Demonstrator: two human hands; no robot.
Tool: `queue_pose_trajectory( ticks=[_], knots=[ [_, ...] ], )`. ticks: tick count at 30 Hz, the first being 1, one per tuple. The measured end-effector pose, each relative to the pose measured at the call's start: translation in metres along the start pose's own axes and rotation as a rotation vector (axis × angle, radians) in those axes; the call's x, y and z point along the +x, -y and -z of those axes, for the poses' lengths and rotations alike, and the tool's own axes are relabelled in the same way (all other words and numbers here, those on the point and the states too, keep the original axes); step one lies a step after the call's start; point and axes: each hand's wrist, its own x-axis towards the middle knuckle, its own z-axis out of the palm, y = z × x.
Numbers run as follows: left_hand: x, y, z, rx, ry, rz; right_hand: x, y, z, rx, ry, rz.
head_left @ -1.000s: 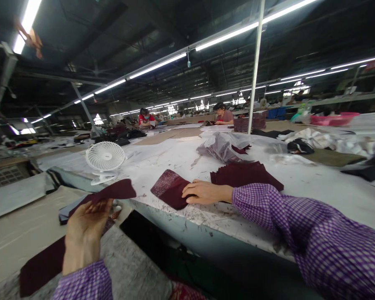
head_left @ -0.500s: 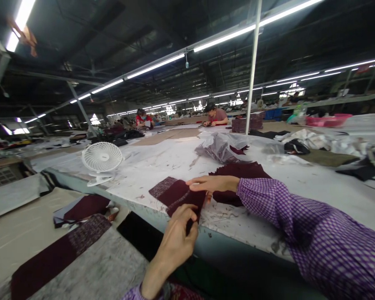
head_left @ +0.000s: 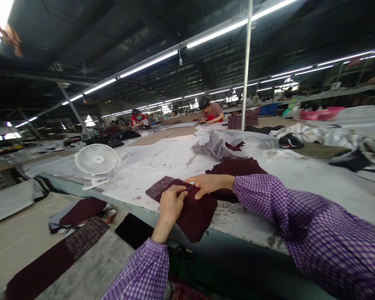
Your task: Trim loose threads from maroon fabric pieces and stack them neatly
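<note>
A maroon fabric piece [head_left: 197, 218] lies at the table's front edge, its pointed end hanging over. My left hand [head_left: 171, 204] pinches its upper left part, fingertips pressed together. From the right, my right hand [head_left: 210, 183] grips the upper edge of the same piece, thumb lying on top of the cloth; the undersides of its fingers are hidden. Beneath and to the left shows another maroon piece with a speckled grey band [head_left: 160, 187]. Behind my right wrist sits a stack of maroon pieces [head_left: 237, 167] with jagged edges, partly covered by my sleeve.
A white fan [head_left: 96, 159] stands on the white-covered table [head_left: 137, 166] to the left. Clear plastic [head_left: 214, 143] lies behind the stack, near a metal pole [head_left: 246, 75]. At lower left, a lower surface bears a long maroon strip [head_left: 46, 264]. Two co-workers bend over the far end.
My left hand has moved up and left, near the right hand. The maroon piece now spreads out over the table's edge. My view has shifted slightly right.
</note>
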Motion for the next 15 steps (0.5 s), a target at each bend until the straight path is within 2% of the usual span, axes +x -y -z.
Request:
queue_pose_trajectory(
  ticks=[2,4,10,15],
  knots=[
    [0.004,-0.003,-0.007,0.08,-0.017,-0.054,-0.002,0.001,0.002,-0.11,-0.034,-0.019],
    [0.005,-0.005,-0.011,0.113,-0.022,-0.072,-0.004,0.001,0.004,-0.13,-0.04,-0.025],
    [0.01,0.006,-0.005,-0.045,0.072,0.085,-0.006,0.003,0.003,0.161,0.031,-0.055],
    [0.018,0.014,-0.005,-0.184,0.064,0.095,-0.007,0.013,0.002,0.285,0.017,-0.075]
  ],
)
